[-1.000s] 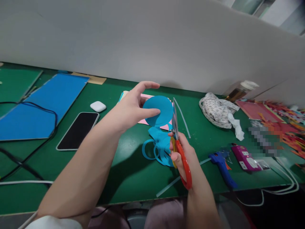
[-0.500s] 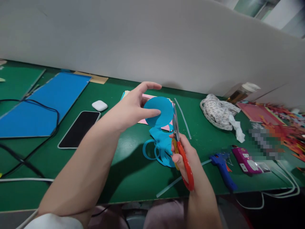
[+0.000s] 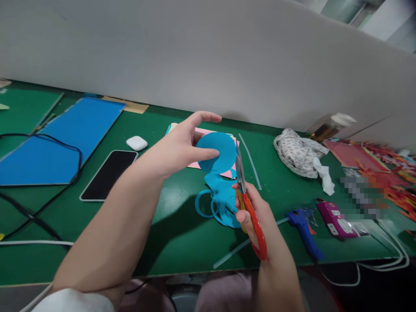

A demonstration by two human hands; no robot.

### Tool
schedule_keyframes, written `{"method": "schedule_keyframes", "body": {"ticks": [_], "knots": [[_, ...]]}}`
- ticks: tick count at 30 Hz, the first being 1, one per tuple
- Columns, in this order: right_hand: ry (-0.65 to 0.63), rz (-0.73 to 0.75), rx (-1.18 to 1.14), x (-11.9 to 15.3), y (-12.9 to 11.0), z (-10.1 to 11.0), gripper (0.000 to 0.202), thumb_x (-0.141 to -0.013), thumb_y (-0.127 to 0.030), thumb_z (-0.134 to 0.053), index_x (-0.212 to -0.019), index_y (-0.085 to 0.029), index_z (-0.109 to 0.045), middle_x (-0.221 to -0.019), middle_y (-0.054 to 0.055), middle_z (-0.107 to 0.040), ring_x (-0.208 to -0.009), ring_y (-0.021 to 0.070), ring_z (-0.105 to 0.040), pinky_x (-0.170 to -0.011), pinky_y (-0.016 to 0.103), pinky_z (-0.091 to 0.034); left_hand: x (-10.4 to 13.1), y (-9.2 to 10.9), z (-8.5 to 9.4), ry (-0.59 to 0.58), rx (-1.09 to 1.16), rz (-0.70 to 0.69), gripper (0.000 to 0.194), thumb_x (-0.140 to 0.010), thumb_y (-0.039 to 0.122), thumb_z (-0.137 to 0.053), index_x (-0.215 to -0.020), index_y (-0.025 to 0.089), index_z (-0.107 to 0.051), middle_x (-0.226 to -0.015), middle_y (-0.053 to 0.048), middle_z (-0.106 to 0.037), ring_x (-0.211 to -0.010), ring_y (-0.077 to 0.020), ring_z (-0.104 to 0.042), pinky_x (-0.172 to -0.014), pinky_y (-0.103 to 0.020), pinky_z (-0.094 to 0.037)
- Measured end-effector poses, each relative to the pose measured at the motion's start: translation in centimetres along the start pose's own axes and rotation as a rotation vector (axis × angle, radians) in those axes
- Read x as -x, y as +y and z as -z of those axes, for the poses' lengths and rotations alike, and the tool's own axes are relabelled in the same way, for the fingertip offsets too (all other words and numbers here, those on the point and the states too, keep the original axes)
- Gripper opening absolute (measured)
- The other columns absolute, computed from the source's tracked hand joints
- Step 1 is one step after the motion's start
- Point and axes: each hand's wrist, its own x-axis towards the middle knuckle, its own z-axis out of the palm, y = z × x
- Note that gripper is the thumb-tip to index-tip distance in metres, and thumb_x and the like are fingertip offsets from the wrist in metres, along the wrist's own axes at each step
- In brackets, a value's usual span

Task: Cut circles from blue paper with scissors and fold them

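Between the thumb and fingers of my left hand (image 3: 191, 143) is a round blue paper disc (image 3: 221, 145), held above the table. The thumb lies across its face, and the index finger stretches free above it. My right hand (image 3: 255, 212) grips scissors (image 3: 259, 234) with red and yellow handles. Their blades point away from me and meet the disc's right edge. Under the disc lies a stack of pink and pale paper (image 3: 229, 174). Closer to me, blue paper offcuts (image 3: 204, 203), some ring-shaped, are heaped on the green table (image 3: 182, 242).
To the left are a phone (image 3: 108, 175), a white earbud case (image 3: 137, 143), a blue board (image 3: 65, 143) and black cables. On the right stand a blue glue gun (image 3: 305, 234), a purple power strip (image 3: 336, 219), a cloth-lined basket (image 3: 294, 154) and a jar (image 3: 334, 125). Clear glue sticks (image 3: 250, 160) lie nearby.
The scissors' handles have shifted very slightly to the right with my right hand. The disc and my left hand stay almost where they were.
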Motion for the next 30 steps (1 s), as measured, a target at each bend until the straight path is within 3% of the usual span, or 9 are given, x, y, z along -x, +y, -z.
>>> {"method": "schedule_keyframes", "body": {"ticks": [4, 12, 30], "knots": [[0.017, -0.065, 0.019, 0.0, -0.3, -0.2, 0.057, -0.076, -0.071, -0.053, -0.118, -0.033, -0.058, -0.075, 0.005, -0.061, -0.052, 0.0168, -0.054, -0.040, 0.030, -0.038, 0.0, 0.0, 0.0, -0.001, -0.009, 0.005, 0.061, -0.067, 0.012, -0.071, -0.122, 0.026, -0.050, -0.080, 0.001, -0.066, -0.063, -0.0146, -0.065, -0.048, -0.022, -0.053], [0.001, -0.168, 0.077, -0.1, -1.4, -0.4, 0.089, -0.060, -0.090, -0.042, -0.112, -0.019, -0.054, -0.072, 0.002, -0.052, -0.056, 0.0142, -0.043, -0.047, 0.027, -0.038, 0.1, -0.2, 0.2, -0.015, -0.009, -0.009, 0.059, -0.069, 0.013, -0.071, -0.122, 0.027, -0.050, -0.082, 0.000, -0.066, -0.063, -0.0144, -0.066, -0.048, -0.021, -0.053], [-0.031, -0.186, 0.063, 0.1, -1.1, -0.1, 0.086, -0.060, -0.087, -0.047, -0.113, -0.020, -0.055, -0.069, -0.001, -0.045, -0.055, 0.0126, -0.036, -0.046, 0.024, -0.032, 0.0, -0.3, 0.7, -0.063, -0.092, -0.007, 0.058, -0.072, 0.015, -0.068, -0.124, 0.028, -0.047, -0.083, 0.000, -0.065, -0.065, -0.0125, -0.062, -0.051, -0.020, -0.051]]}}
